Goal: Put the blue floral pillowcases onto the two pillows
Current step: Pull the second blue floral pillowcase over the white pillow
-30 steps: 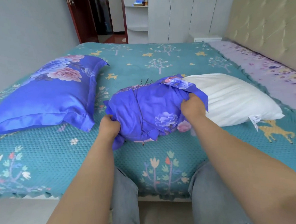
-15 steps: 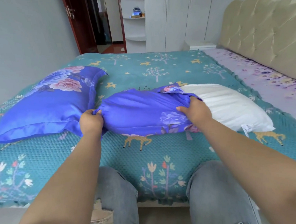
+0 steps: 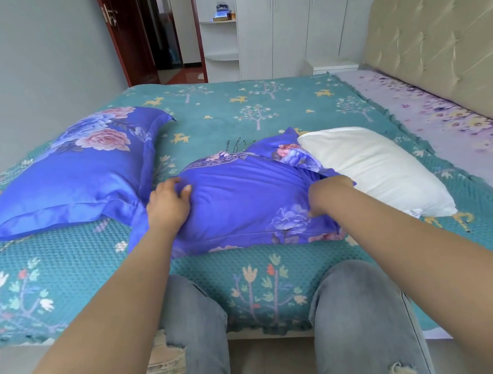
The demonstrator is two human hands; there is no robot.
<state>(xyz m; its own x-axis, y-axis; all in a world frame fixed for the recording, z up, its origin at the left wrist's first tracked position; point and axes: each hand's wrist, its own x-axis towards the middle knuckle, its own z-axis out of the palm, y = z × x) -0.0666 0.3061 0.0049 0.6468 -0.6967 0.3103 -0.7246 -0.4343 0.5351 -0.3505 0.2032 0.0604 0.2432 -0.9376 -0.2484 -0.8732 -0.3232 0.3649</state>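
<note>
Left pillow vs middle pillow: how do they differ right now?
The left pillow is fully inside its blue floral case; the middle pillow is only part covered, its white end bare. The left pillow lies untouched; the middle pillow's pillowcase is handled by both hands, the left hand at its closed end and the right hand at its bunched opening. Both lie on the teal bedspread, and their cases match.

The pillowcase (image 3: 240,204) is bright blue with pink and lilac flowers. The pillow (image 3: 375,166) is plain white. The bedspread (image 3: 234,111) is teal with small trees and yellow deer. The sheet (image 3: 439,120) is pale lilac with purple flowers. The headboard (image 3: 439,39) is beige.
</note>
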